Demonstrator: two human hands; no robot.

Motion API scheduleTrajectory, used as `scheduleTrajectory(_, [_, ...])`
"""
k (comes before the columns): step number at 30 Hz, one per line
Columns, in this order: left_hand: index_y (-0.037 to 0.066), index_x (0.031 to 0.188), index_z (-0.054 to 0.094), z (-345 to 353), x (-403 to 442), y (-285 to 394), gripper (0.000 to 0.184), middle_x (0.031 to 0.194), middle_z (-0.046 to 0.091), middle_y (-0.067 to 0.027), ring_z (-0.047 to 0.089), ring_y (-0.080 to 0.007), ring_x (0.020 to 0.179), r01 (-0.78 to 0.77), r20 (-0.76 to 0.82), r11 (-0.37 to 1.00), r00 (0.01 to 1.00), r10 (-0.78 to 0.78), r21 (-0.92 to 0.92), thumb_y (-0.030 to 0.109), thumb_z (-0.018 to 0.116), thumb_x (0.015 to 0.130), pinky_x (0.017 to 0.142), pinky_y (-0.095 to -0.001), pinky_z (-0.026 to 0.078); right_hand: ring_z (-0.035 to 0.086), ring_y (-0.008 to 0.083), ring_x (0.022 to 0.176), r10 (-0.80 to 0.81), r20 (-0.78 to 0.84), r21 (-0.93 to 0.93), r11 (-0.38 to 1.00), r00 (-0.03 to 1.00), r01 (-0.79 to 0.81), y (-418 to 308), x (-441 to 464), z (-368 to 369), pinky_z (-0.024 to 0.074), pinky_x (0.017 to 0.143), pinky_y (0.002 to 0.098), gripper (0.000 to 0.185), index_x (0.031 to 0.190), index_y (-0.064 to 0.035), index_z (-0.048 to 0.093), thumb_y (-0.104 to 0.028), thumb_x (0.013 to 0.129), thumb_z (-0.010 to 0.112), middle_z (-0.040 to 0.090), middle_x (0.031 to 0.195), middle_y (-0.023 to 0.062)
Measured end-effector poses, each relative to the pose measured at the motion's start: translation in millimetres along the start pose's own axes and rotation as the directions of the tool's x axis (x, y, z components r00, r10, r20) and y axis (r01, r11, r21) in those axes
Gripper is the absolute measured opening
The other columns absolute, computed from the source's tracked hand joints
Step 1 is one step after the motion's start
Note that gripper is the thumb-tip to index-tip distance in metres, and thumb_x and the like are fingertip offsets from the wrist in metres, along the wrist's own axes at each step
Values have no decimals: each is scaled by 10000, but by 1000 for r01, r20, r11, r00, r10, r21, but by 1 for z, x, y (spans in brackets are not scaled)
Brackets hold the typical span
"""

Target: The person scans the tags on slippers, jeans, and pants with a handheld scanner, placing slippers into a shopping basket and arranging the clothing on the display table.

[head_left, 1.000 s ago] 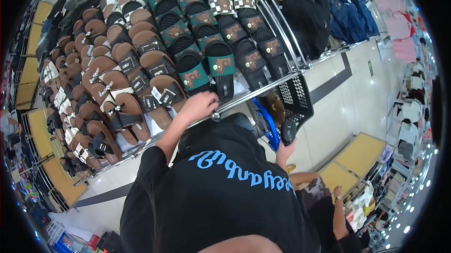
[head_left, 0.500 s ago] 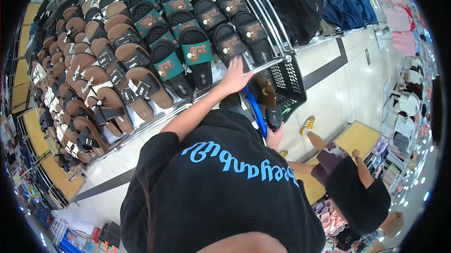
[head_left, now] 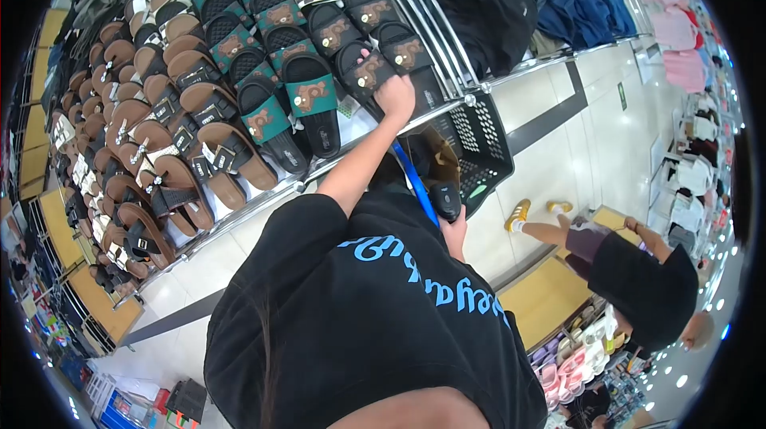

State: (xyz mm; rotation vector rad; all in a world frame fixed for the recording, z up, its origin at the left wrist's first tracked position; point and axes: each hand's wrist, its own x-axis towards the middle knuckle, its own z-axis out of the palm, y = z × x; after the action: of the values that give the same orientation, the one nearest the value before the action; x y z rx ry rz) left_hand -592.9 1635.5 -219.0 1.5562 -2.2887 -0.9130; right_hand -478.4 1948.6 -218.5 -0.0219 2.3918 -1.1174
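My left hand (head_left: 395, 98) is at the display rack, its fingers in under the strap of a black slide sandal (head_left: 371, 74) with a brown bear on it. A fingertip shows at the strap's far edge. Beside it lie another black bear slide (head_left: 407, 54) and a green bear slide (head_left: 311, 98). Low on the right, my right hand (head_left: 453, 231) is closed around a dark rounded object (head_left: 445, 202) with a small light mark, its kind unclear. Right next to that runs a blue handle (head_left: 416, 182); whether my fingers also hold it, I cannot tell.
A black perforated shopping basket (head_left: 483, 146) with brown material inside stands beside the rack's metal rail (head_left: 471, 100). Brown sandals (head_left: 231, 154) fill the rack's left part. Dark clothes (head_left: 487, 6) hang beyond. A person in black (head_left: 642, 293) is at the right near a pale yellow board.
My left hand has gone from resting by the black bear slide to having its fingers under the strap. My right hand shifted slightly left with the dark object. The other person moved right.
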Motion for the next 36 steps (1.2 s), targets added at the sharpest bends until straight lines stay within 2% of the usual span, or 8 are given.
scheduleTrajectory(12, [-92, 605, 577, -18, -2, -28, 382, 634, 549, -285, 566, -443, 648, -153, -107, 960, 986, 131, -234, 188, 472, 842, 661, -498, 425, 606, 421, 917, -22, 0, -33, 999, 1000, 22, 2, 14, -10, 469, 747, 411, 432, 1083, -30, 497, -167, 720, 686, 635, 917, 247])
scheduleTrajectory(13, [-117, 803, 614, -34, -2, -21, 323, 854, 580, -334, 582, -438, 864, -22, 158, 986, 986, 48, -167, 163, 459, 846, 785, -464, 437, 606, 422, 918, -15, -2, -29, 999, 1000, 15, 4, 15, -10, 469, 747, 411, 431, 1082, -28, 497, -166, 719, 686, 635, 917, 247])
scheduleTrajectory(16, [-118, 1138, 520, -31, -7, -16, 383, 1255, 441, -339, 419, -415, 1208, -441, -376, 895, 841, 389, -60, 103, 459, 832, 1009, -429, 323, 605, 424, 919, 8, 2, -27, 1000, 1000, -8, 2, 16, -13, 469, 749, 411, 444, 1093, -26, 497, -165, 717, 688, 634, 920, 249])
scheduleTrajectory(18, [-75, 1338, 330, -48, -18, -4, 557, 1474, 173, -256, 144, -415, 1365, -489, -228, 850, 865, 446, -193, 44, 461, 810, 1116, -442, 105, 606, 421, 922, 17, 1, -36, 999, 1000, -17, 0, 18, -13, 469, 753, 407, 460, 1109, -27, 496, -164, 715, 689, 634, 924, 249])
scheduleTrajectory(26, [-30, 1246, 480, -100, 10, 50, 514, 1398, 345, -247, 283, -414, 1292, -678, -393, 689, 724, 567, -255, -13, 495, 732, 1082, -485, 166, 624, 377, 923, -14, -43, -16, 1000, 999, 13, -8, 17, -15, 468, 781, 379, 476, 1134, -21, 498, -153, 716, 686, 642, 931, 226])
scheduleTrajectory(29, [-48, 1189, 507, -129, 15, 54, 445, 1247, 500, -261, 439, -388, 1192, -634, -505, 664, 755, 419, -397, -31, 478, 746, 1029, -436, 292, 636, 329, 868, -40, -35, -7, 999, 999, 40, -12, 16, -16, 465, 767, 363, 429, 1095, -15, 509, -136, 721, 681, 643, 898, 211])
scheduleTrajectory(31, [-58, 1133, 529, -154, 8, 43, 357, 1116, 584, -221, 544, -327, 1055, -367, -284, 637, 930, 233, -678, -28, 472, 782, 932, -382, 385, 631, 304, 834, -43, -27, 31, 999, 999, 44, -11, 17, -14, 462, 753, 357, 397, 1065, -12, 514, -125, 721, 679, 640, 875, 201])
scheduleTrajectory(36, [-18, 1096, 569, -192, -7, 14, 242, 980, 643, -86, 614, -151, 848, -74, -64, 205, 997, 51, -976, -16, 443, 890, 744, -269, 492, 620, 365, 858, -70, -51, -81, 995, 996, 66, -7, 20, -14, 459, 764, 381, 425, 1068, -7, 513, -158, 717, 701, 633, 896, 222])
